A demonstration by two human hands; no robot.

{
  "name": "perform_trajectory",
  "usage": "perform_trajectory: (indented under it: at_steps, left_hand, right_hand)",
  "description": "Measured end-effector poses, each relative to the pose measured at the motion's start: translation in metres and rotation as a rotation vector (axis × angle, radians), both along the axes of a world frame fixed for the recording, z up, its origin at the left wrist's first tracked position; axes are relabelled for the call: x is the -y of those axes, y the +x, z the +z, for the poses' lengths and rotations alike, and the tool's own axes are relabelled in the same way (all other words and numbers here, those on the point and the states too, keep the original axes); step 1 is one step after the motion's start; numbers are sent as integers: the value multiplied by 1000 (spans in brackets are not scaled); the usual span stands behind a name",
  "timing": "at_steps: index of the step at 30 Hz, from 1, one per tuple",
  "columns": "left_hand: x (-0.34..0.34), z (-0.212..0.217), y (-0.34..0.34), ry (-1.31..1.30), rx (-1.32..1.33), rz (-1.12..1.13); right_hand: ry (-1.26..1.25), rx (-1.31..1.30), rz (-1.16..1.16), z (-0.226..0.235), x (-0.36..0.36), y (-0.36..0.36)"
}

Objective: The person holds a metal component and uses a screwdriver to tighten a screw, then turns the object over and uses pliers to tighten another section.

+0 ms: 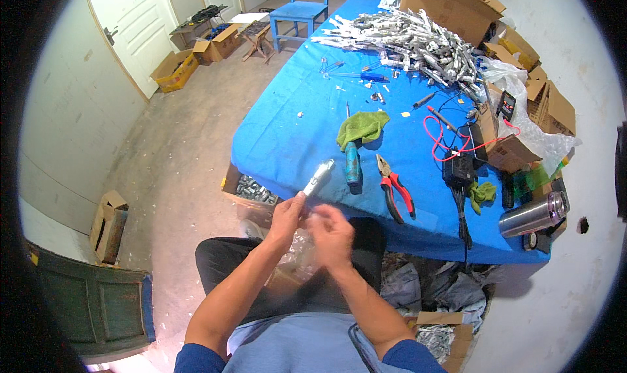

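Note:
My left hand [287, 217] is closed round the lower end of a slim white tube-like part [319, 178], which points up and away over the table's near edge. Close beside it is my right hand [330, 234], its fingers curled into a pinch and slightly blurred. Whatever those fingers hold is too small or hidden to make out. Just beyond the white part lies a screwdriver with a teal handle [353, 162], partly covered by a green cloth [363, 127]. Combination pliers [394, 189] with red and black handles rest to its right.
A large pile of white and silver parts [418, 43] covers the far end of the blue-clothed table [274, 121]. At the right are a black power adapter [459, 170], red leads and a steel flask [534, 214]. A box of small metal pieces [228, 185] sits below the table's left edge.

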State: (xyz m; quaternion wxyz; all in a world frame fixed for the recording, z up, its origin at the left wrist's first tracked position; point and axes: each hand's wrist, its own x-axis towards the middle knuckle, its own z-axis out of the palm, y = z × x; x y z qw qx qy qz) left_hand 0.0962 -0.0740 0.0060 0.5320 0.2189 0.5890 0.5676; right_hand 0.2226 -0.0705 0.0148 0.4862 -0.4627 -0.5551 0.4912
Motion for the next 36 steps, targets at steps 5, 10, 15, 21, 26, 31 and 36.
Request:
perform_trajectory:
  at_steps: [5,10,15,21,26,31,36]
  left_hand:
    - [3,-1,-8,27,-58,-33]
    - [2,-1,-1,19,-121,-48]
    - [3,3,5,-3,-159,-74]
    - [2,13,5,-28,-204,-132]
    - [0,18,10,-13,-162,-132]
    - [-1,13,9,-12,-147,-128]
    - [-5,-4,8,9,-95,-115]
  right_hand:
    - [428,408,-297,36,-41,71]
    - [439,845,-223,41,-78,121]
    - [433,1032,-122,42,-84,130]
    - [433,1021,-61,45,-92,132]
    - [454,978,-109,40,-106,139]
    - [504,965,-142,41,-106,138]
    - [476,726,-62,60,-102,118]
